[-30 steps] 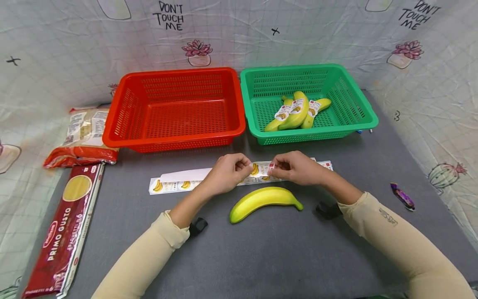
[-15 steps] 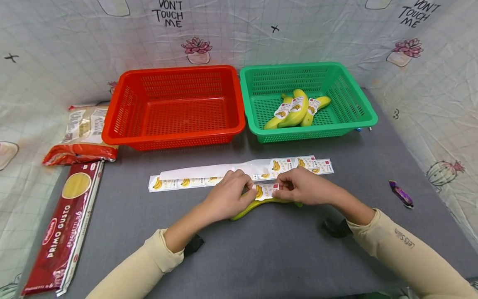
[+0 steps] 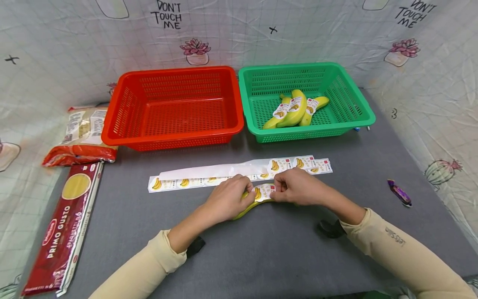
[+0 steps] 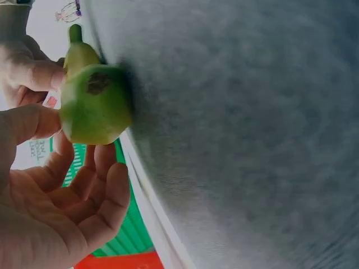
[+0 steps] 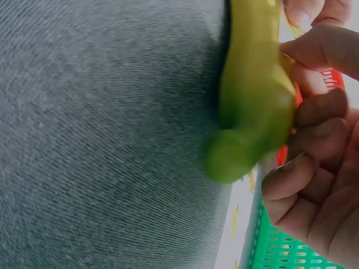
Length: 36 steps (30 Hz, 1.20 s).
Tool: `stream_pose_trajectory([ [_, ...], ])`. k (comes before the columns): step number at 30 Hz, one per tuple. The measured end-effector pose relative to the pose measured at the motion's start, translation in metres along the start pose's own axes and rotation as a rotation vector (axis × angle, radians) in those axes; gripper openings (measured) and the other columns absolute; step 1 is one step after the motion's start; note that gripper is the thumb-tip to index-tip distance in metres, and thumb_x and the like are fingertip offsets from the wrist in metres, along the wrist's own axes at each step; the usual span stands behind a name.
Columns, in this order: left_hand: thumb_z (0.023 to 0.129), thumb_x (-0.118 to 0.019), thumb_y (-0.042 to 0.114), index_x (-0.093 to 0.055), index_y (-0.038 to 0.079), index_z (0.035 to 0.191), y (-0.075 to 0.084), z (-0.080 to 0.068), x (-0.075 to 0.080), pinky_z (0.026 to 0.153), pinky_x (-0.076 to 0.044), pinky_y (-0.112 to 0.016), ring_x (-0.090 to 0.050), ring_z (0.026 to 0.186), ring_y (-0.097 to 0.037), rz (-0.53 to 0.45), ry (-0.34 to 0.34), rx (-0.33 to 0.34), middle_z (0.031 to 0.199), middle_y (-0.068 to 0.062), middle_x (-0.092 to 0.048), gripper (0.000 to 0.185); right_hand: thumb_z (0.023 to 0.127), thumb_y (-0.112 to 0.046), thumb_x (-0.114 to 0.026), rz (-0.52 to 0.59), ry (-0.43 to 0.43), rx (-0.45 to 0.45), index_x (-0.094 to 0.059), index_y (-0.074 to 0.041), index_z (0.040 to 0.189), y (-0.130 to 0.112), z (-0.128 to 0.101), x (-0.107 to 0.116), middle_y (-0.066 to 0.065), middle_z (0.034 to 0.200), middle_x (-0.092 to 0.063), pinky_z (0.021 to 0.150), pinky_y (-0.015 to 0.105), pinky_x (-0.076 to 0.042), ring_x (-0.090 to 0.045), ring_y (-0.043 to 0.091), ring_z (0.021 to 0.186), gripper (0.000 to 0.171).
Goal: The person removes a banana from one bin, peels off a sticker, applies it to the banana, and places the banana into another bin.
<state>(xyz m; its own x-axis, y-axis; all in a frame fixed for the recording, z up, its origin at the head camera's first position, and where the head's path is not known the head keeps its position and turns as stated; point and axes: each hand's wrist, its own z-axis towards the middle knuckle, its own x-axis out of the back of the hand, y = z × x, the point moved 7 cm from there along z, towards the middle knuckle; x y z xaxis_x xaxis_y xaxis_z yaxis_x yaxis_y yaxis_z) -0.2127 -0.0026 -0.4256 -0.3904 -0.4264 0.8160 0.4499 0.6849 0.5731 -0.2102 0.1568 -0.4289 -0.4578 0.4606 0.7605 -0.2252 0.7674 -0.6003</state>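
Note:
A yellow banana (image 3: 244, 213) with green ends lies on the grey table, partly hidden by both hands. Across its upper side sits a white banana-print sticker (image 3: 264, 192). The left hand (image 3: 230, 199) pinches the sticker's left end, while the right hand (image 3: 300, 187) pinches its right end. From the left wrist, the banana's blunt green tip (image 4: 92, 106) shows beside the thumb. The right wrist view has the banana's stem end (image 5: 233, 154) next to loosely curled fingers. Just behind the hands, sticker strips (image 3: 209, 171) lie flat, one partly bare backing.
An empty red basket (image 3: 175, 143) stands at the back left. Beside it, a green basket (image 3: 306, 135) holds stickered bananas (image 3: 295, 114). At left are a spaghetti pack (image 3: 63, 232) and a bag with a red end (image 3: 80, 153); a purple-wrapped candy (image 3: 399, 193) lies right.
Both hands have carried the sticker from the strip toward the wearer and down onto the banana. In the last half second, the right hand has shifted slightly left.

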Motion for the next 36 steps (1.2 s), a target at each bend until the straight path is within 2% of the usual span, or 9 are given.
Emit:
stream_pose_trajectory([
  [9, 0.089, -0.068, 0.020, -0.063, 0.013, 0.089, -0.006, 0.003, -0.001, 0.067, -0.042, -0.030, -0.052, 0.072, -0.014, -0.068, -0.005, 0.044, 0.082, 0.000, -0.060, 0.008, 0.085, -0.026, -0.076, 0.058, 0.004, -0.037, -0.061, -0.020, 0.065, 0.006, 0.003, -0.002, -0.011, 0.058, -0.053, 0.053, 0.024, -0.037, -0.047, 0.007, 0.053, 0.026],
  [13, 0.091, -0.066, 0.021, -0.062, 0.011, 0.110, -0.008, 0.002, -0.002, 0.070, -0.047, -0.033, -0.057, 0.076, -0.015, -0.090, -0.008, 0.050, 0.091, -0.001, -0.065, 0.022, 0.086, -0.026, -0.076, 0.082, 0.001, -0.048, -0.061, -0.020, 0.066, 0.007, 0.003, -0.003, -0.010, 0.058, -0.053, 0.052, 0.024, -0.036, -0.047, 0.008, 0.053, 0.026],
  [15, 0.093, -0.066, 0.024, -0.055, 0.012, 0.122, -0.008, 0.000, -0.002, 0.072, -0.050, -0.036, -0.062, 0.079, -0.016, -0.095, 0.003, 0.053, 0.098, -0.001, -0.069, 0.034, 0.086, -0.026, -0.076, 0.099, -0.002, -0.051, -0.062, -0.019, 0.066, 0.008, 0.003, -0.004, -0.010, 0.058, -0.053, 0.052, 0.024, -0.036, -0.046, 0.008, 0.053, 0.025],
  [17, 0.094, -0.067, 0.028, -0.049, 0.015, 0.127, -0.007, -0.003, -0.003, 0.069, -0.050, -0.037, -0.064, 0.077, -0.019, -0.088, 0.018, 0.051, 0.099, -0.001, -0.069, 0.040, 0.086, -0.026, -0.077, 0.114, -0.004, -0.053, -0.062, -0.019, 0.067, 0.008, 0.003, -0.005, -0.010, 0.057, -0.052, 0.051, 0.024, -0.035, -0.046, 0.008, 0.052, 0.025],
  [20, 0.096, -0.068, 0.033, -0.047, 0.018, 0.117, -0.001, -0.006, -0.004, 0.059, -0.046, -0.036, -0.060, 0.070, -0.021, -0.050, 0.031, 0.024, 0.096, -0.002, -0.065, 0.034, 0.086, -0.025, -0.077, 0.124, -0.002, -0.051, -0.062, -0.018, 0.066, 0.009, 0.004, -0.006, -0.010, 0.057, -0.052, 0.050, 0.024, -0.035, -0.046, 0.008, 0.052, 0.026],
  [23, 0.096, -0.070, 0.034, -0.049, 0.019, 0.102, 0.005, -0.009, -0.005, 0.052, -0.040, -0.033, -0.055, 0.064, -0.021, 0.000, 0.037, -0.017, 0.101, -0.004, -0.060, 0.026, 0.086, -0.026, -0.077, 0.123, 0.001, -0.050, -0.062, -0.018, 0.066, 0.009, 0.004, -0.006, -0.010, 0.056, -0.053, 0.050, 0.024, -0.035, -0.046, 0.008, 0.051, 0.026],
  [27, 0.096, -0.071, 0.032, -0.054, 0.022, 0.090, 0.007, -0.009, -0.005, 0.051, -0.040, -0.032, -0.058, 0.069, -0.019, 0.046, 0.044, -0.046, 0.114, -0.004, -0.060, 0.021, 0.086, -0.027, -0.077, 0.127, -0.003, -0.052, -0.061, -0.019, 0.066, 0.010, 0.005, -0.006, -0.010, 0.056, -0.052, 0.051, 0.024, -0.036, -0.046, 0.008, 0.052, 0.027],
  [30, 0.095, -0.072, 0.029, -0.057, 0.021, 0.090, 0.005, -0.008, -0.006, 0.056, -0.042, -0.032, -0.058, 0.073, -0.018, 0.036, 0.031, -0.054, 0.108, -0.003, -0.060, 0.018, 0.087, -0.027, -0.077, 0.133, -0.009, -0.051, -0.061, -0.019, 0.066, 0.010, 0.004, -0.007, -0.010, 0.057, -0.052, 0.051, 0.024, -0.036, -0.046, 0.008, 0.052, 0.028],
  [36, 0.094, -0.074, 0.027, -0.061, 0.017, 0.104, 0.001, -0.004, -0.007, 0.071, -0.046, -0.034, -0.055, 0.080, -0.016, -0.036, 0.004, -0.061, 0.097, -0.001, -0.062, 0.019, 0.087, -0.028, -0.077, 0.162, -0.012, -0.068, -0.062, -0.018, 0.066, 0.012, 0.003, -0.007, -0.010, 0.058, -0.052, 0.051, 0.025, -0.037, -0.046, 0.009, 0.052, 0.028],
])
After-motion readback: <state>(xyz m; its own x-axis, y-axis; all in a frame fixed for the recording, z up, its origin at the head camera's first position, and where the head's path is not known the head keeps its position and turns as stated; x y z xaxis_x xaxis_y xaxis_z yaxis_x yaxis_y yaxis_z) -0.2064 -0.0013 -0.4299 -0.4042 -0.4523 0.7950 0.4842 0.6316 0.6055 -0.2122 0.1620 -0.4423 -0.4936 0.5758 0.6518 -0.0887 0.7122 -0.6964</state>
